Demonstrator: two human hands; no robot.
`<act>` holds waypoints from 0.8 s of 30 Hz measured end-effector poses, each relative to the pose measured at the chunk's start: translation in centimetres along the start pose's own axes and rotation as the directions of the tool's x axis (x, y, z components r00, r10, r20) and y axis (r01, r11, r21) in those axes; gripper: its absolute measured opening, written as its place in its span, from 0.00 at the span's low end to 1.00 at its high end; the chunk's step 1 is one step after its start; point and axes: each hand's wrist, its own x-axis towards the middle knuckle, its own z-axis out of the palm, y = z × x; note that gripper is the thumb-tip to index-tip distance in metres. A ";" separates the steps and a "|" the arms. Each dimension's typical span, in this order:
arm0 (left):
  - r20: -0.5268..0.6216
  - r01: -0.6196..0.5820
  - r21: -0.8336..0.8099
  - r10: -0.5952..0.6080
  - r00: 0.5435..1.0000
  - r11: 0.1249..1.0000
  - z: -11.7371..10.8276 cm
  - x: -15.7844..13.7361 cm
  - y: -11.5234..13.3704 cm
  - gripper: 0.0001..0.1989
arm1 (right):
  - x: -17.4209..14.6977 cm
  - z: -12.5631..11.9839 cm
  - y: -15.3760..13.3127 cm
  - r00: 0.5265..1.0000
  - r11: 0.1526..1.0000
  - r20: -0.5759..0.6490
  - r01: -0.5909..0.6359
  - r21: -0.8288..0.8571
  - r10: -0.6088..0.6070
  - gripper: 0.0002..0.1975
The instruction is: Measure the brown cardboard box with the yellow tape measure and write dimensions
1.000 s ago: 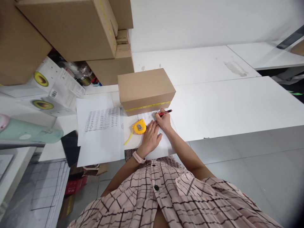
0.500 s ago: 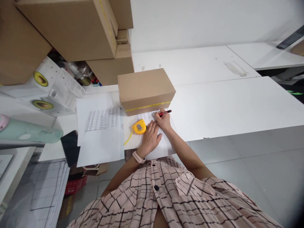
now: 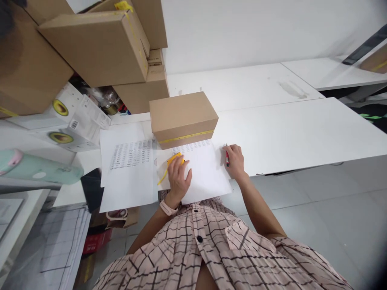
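Left hand (image 3: 179,179) is covering the yellow tape measure (image 3: 174,156) near the desk's (image 3: 272,133) front edge, short tongue of blade (image 3: 163,177) sticking out toward that edge. Fingers are curving over the case, thumb is standing off to the side; can't tell if they're gripping. Right hand (image 3: 236,162) is resting near the same edge, just right of the printed sheet (image 3: 205,173), fingers bunched at the red pen (image 3: 227,158); can't tell pinched or just touched.

Handling, my read: tape case is stiff, compact, light but dense; best hold is across its sides, clear of the blade. Pen is light, rigid, may roll; pinch mid-barrel. Sheet is limp, sliding easily, overhanging the front edge; take it by a near corner, flat.
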 end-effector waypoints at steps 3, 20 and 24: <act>0.030 0.142 0.039 -0.143 0.989 0.989 -0.8 0.7 -1.8 0.27 | -0.1 -0.1 1.3 0.999 0.996 0.035 -0.001 -0.086 0.004 0.23; 0.529 0.494 -0.586 -0.159 0.834 0.643 -5.3 5.8 1.7 0.33 | 2.0 -2.5 -11.7 0.921 0.369 0.384 -0.380 0.848 0.064 0.23; 0.511 0.502 -0.606 -0.182 0.840 0.617 -7.9 8.7 0.3 0.36 | 5.9 -4.1 -10.6 0.954 0.353 0.288 -0.297 0.887 0.080 0.20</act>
